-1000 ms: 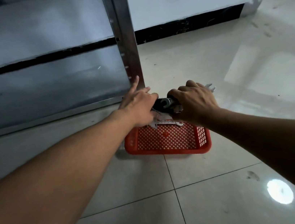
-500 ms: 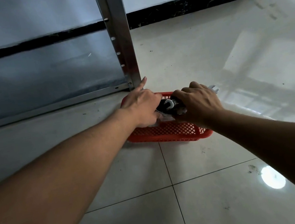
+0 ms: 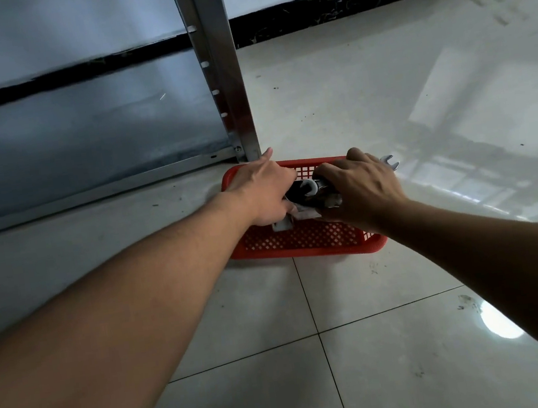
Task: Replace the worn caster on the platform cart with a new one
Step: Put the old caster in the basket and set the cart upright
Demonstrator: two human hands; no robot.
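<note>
A red mesh basket [image 3: 303,238] sits on the tiled floor. Both my hands reach into it. My left hand [image 3: 264,192] grips a caster [image 3: 297,196] with a black wheel and a grey metal mount that shows below my fingers. My right hand [image 3: 360,187] is closed on a silver spanner [image 3: 389,162]; its open jaw sticks out past my knuckles on the right and another jaw shows at the caster. What else lies in the basket is hidden by my hands.
A shiny metal panel [image 3: 78,133] with a slotted upright post [image 3: 221,72] stands on the floor just behind the basket, touching my left fingertip. A white wall with a black skirting [image 3: 336,4] runs behind. Glossy floor tiles [image 3: 386,360] spread to the front and right.
The view has tilted, so the basket sits flatter in frame. Both hands have sunk lower into the basket, still closed on the caster and spanner.
</note>
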